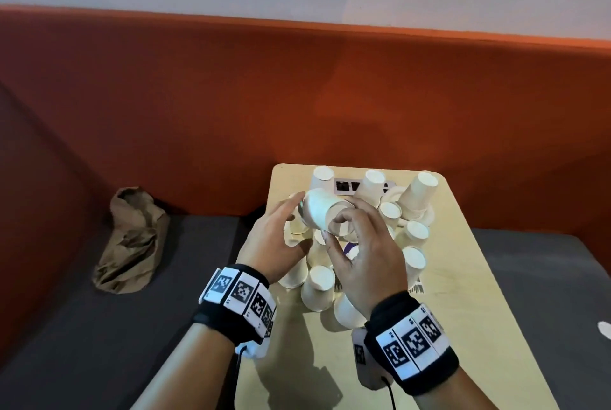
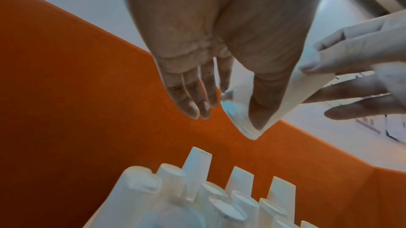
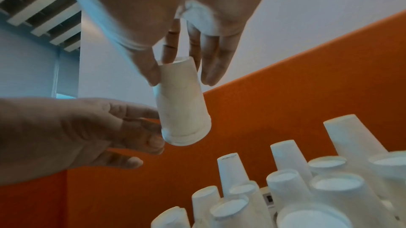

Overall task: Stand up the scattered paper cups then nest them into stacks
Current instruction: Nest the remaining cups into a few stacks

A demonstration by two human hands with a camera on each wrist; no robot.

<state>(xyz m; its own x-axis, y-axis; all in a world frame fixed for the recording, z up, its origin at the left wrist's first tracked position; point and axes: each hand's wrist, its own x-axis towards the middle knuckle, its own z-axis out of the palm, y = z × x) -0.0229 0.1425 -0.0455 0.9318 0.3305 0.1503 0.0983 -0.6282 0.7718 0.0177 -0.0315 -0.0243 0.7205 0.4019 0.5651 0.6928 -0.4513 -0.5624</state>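
Note:
A white paper cup (image 1: 317,211) is held on its side in the air above the table (image 1: 463,277). My right hand (image 1: 360,244) pinches its narrow base end, thumb (image 3: 151,73) on the wall and index finger curled over the base. My left hand (image 1: 287,228) reaches in from the left with straight fingers (image 3: 145,112) touching the cup (image 3: 182,103) near its wide rim. In the left wrist view the thumb lies across the cup (image 2: 239,115). Below, several white cups (image 1: 390,211) stand mouth down in a cluster, with a taller nested stack (image 1: 420,194) at the back right.
A crumpled brown paper bag (image 1: 132,244) lies on the grey seat to the left of the table. An orange padded backrest (image 1: 297,79) rises behind. A printed marker card (image 1: 345,185) lies among the far cups. Bare tabletop shows at the near end.

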